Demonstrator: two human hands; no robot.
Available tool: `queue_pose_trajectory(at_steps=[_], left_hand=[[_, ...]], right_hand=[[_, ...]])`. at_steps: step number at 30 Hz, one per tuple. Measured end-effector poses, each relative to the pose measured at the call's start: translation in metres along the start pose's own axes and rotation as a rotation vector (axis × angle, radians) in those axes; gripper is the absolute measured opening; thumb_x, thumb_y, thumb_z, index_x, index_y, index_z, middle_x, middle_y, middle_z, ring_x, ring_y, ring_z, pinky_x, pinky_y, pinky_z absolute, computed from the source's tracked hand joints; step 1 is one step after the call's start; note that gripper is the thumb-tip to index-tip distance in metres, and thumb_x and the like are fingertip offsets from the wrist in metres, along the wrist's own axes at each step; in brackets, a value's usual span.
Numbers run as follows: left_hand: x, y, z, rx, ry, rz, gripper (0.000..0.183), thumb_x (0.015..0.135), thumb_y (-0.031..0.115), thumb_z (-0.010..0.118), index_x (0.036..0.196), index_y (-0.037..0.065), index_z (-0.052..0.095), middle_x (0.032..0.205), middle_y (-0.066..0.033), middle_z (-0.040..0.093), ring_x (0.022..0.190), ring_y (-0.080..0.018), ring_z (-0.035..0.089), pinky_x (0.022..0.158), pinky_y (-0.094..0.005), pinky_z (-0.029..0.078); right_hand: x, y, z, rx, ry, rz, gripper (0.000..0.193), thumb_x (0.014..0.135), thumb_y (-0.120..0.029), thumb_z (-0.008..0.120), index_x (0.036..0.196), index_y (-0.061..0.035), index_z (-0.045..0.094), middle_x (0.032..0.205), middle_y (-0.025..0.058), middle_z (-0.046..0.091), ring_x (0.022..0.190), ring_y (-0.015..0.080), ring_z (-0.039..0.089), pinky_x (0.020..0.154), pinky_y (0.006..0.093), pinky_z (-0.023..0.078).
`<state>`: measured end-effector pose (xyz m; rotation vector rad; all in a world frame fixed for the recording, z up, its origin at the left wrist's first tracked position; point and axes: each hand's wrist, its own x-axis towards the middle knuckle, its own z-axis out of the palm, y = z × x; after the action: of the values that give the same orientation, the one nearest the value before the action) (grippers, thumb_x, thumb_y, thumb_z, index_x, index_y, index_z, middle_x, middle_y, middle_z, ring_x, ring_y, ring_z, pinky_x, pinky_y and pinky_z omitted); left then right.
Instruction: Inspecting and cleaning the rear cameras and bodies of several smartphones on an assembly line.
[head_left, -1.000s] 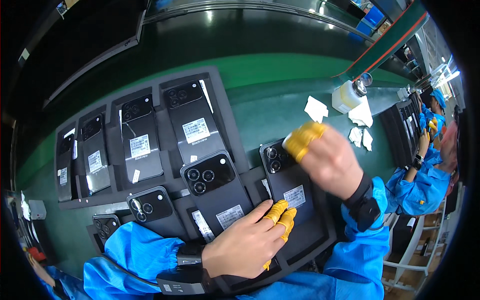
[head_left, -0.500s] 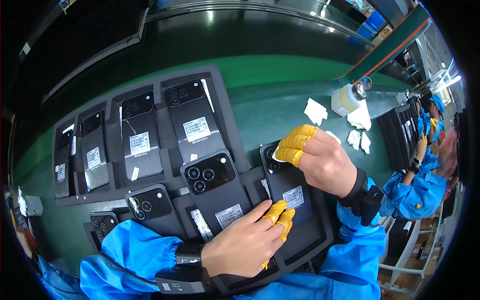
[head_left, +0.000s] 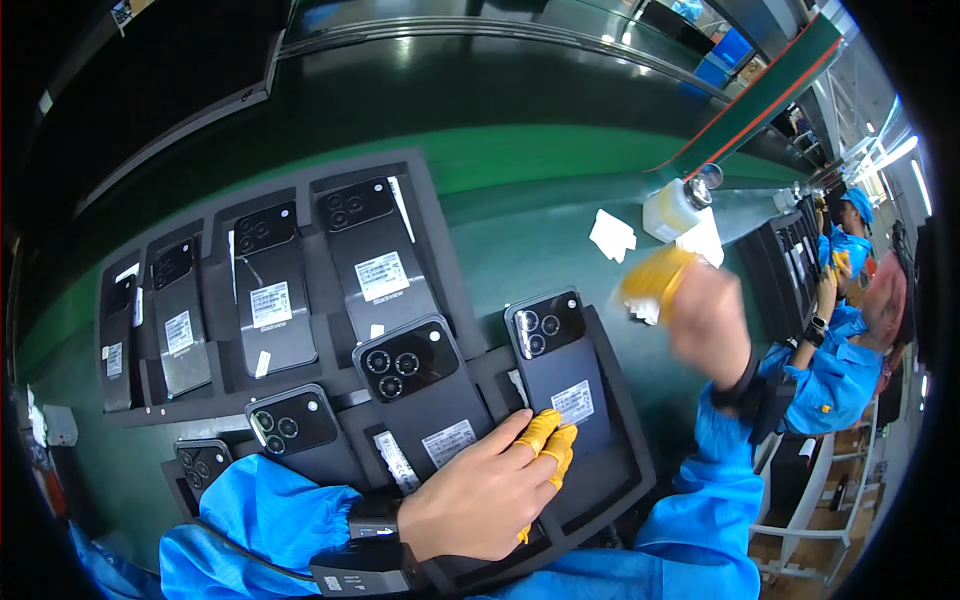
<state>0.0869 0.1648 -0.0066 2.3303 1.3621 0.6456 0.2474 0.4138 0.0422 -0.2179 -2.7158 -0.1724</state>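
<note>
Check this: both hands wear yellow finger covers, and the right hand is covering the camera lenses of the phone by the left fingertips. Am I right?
No, the right hand isn't covering the camera lenses: the head view shows it to the right of the phone. The yellow finger covers are right.

A free strip of green bench (head_left: pixel 500 240) is left between the far tray (head_left: pixel 440 250) and the white wipes (head_left: pixel 612 236), through which the far end of the rightmost phone (head_left: pixel 560 370) can be reached. On the right, passage is hindered by the bottle (head_left: pixel 668 212), the wipes and the raised right hand (head_left: pixel 697 305). The phone's near left edge is covered by the left hand (head_left: pixel 485 490), and its left flank is crowded by the neighbouring phone (head_left: pixel 425 405).
</note>
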Motion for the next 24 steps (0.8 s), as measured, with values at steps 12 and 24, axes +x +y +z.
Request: queue_pose_trajectory(at_steps=[12,24], left_hand=[[-0.030,0.016,-0.041,0.224,-0.074,0.084,0.054,0.083,0.029,0.061,0.126,-0.004,0.060,0.140,-0.0211,0.053,0.126,-0.0339,0.053,0.117,-0.0500,0.030],[-0.087,0.007,-0.031,0.160,0.055,-0.097,0.038,0.090,0.033,0.062,0.107,0.000,0.071,0.134,-0.0170,0.060,0.123,-0.0283,0.057,0.116,-0.0493,0.030]], right_hand=[[0.013,0.105,0.001,-0.349,0.210,0.427,0.011,0.072,0.008,0.057,0.081,0.0039,0.062,0.084,0.0232,0.064,0.080,0.0429,0.063,0.073,0.0488,0.050],[0.100,-0.141,0.042,0.464,0.061,-0.495,0.040,0.068,-0.008,0.064,0.107,0.0027,0.068,0.105,0.0143,0.064,0.098,0.0319,0.064,0.086,0.0405,0.054]])
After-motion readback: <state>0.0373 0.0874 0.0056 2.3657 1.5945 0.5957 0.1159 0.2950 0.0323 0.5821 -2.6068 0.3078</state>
